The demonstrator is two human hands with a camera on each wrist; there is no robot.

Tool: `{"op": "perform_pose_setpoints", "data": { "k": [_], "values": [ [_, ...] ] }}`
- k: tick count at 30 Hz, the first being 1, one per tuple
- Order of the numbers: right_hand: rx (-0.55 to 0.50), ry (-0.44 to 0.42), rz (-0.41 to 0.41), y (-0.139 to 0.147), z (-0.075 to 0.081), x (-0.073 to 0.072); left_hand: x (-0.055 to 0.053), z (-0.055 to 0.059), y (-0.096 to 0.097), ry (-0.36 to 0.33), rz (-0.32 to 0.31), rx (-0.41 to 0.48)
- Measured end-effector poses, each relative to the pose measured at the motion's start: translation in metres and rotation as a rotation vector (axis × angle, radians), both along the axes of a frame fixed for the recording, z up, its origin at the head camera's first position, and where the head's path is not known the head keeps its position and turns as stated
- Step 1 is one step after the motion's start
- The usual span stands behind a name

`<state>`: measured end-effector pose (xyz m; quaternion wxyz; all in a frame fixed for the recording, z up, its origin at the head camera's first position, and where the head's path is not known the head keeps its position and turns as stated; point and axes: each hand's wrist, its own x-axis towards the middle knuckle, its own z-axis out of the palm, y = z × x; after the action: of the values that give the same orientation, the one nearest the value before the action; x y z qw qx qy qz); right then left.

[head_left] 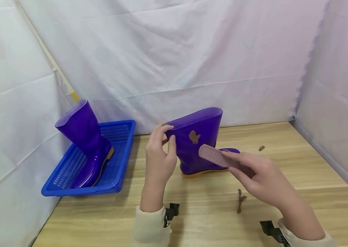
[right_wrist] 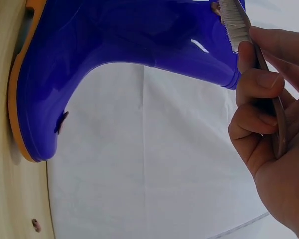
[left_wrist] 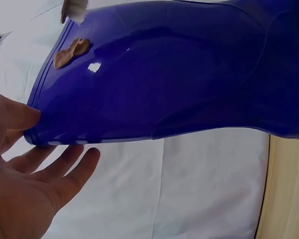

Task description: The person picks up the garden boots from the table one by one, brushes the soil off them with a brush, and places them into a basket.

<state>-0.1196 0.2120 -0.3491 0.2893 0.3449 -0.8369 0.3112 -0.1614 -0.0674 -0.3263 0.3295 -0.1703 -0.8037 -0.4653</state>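
Note:
A purple rain boot [head_left: 196, 151] with a yellow sole stands on the wooden table. My left hand [head_left: 160, 154] pinches the rim of its shaft between thumb and fingers, at the left side. On the shaft sits a brown patch [head_left: 194, 137], which looks like mud or clay; another brown bit [right_wrist: 63, 122] sticks to the toe in the right wrist view. My right hand [head_left: 261, 176] grips a brush [head_left: 214, 155] with a brownish-pink back and pale bristles [right_wrist: 234, 25]. In the right wrist view the bristles overlap the brown patch near the boot's top.
At the left, a blue plastic basket [head_left: 127, 154] holds a second purple boot [head_left: 92, 151], leaning in it. A brown branching piece [head_left: 240, 200] lies in front of the standing boot, and a small brown bit [head_left: 261, 148] lies to its right. White cloth [head_left: 174, 61] hangs behind the table.

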Motion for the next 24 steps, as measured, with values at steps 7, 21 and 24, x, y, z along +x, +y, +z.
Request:
{"op": "perform_pose_setpoints", "data": {
  "k": [7, 21, 24],
  "values": [
    [0.052, 0.078, 0.056, -0.002, 0.012, -0.009, -0.001, 0.0, 0.007, 0.049, 0.055, -0.042],
    [0.05, 0.273, 0.044, -0.002, 0.034, -0.031, -0.006, 0.0, 0.013, 0.086, 0.101, -0.109],
    [0.04, 0.297, 0.035, -0.005, 0.038, -0.034, -0.007, -0.002, 0.013, 0.082, 0.104, -0.107]
  ]
}}
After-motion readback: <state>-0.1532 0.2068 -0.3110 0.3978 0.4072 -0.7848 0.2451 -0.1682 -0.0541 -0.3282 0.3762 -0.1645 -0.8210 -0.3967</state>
